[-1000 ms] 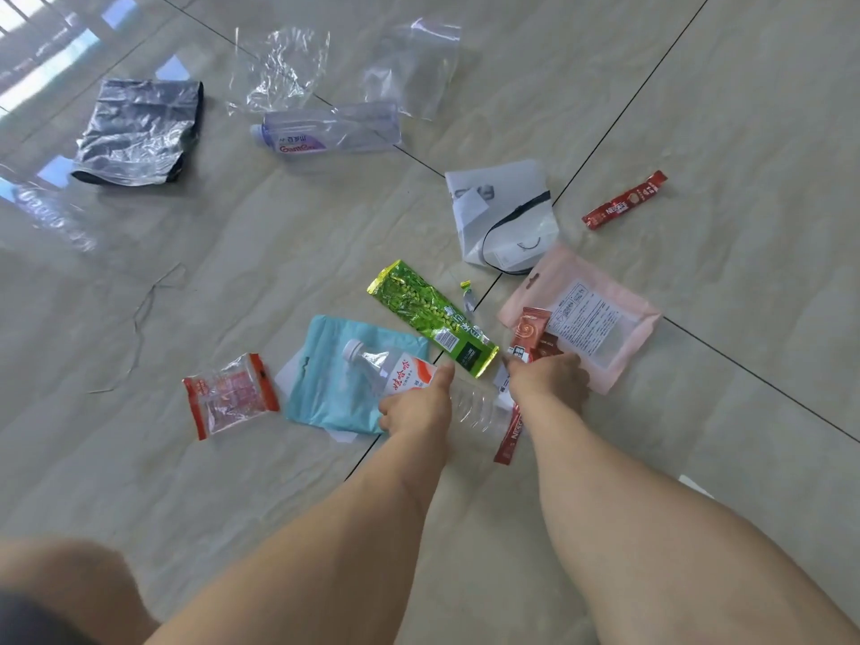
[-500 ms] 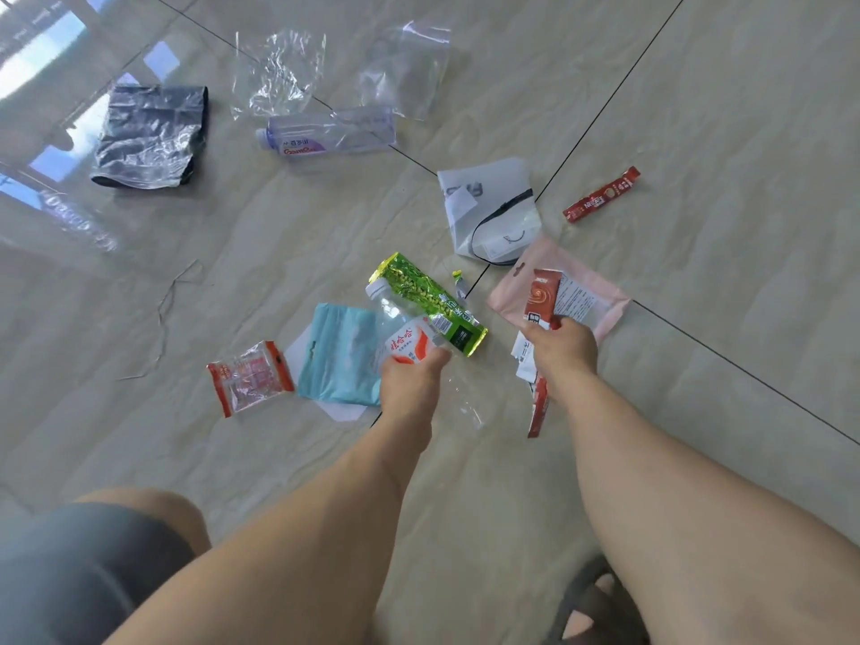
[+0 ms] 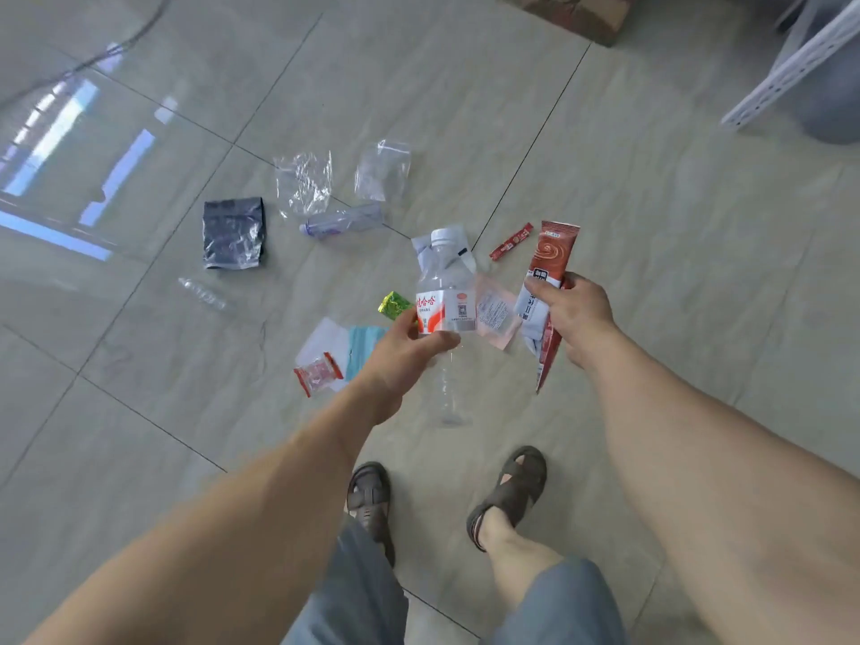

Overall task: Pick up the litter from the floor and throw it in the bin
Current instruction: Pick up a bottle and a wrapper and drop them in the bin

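Observation:
My left hand [image 3: 400,353] grips a clear plastic bottle [image 3: 444,300] with a red and white label, held upright above the floor. My right hand [image 3: 574,314] holds a bunch of red and white wrappers [image 3: 549,272]. Litter lies on the tiled floor beyond: a green foil packet [image 3: 393,304], a pink pouch [image 3: 495,314], a teal pouch [image 3: 363,351], a red-edged clear wrapper [image 3: 318,372], a red stick sachet [image 3: 511,242], a white paper bag [image 3: 426,251], a second bottle [image 3: 344,221], a silver bag [image 3: 234,233] and two clear plastic bags [image 3: 305,181]. A grey bin [image 3: 833,100] shows at the top right edge.
My sandalled feet [image 3: 509,491] stand on the tiles below the litter. A white perforated metal bar [image 3: 791,69] leans in front of the bin. A brown cardboard box [image 3: 567,11] sits at the top. A crushed clear bottle [image 3: 202,293] lies to the left.
I have stood up, and the view has pulled back from the floor. Both hands have lifted, the left with the bottle and the right with the wrappers.

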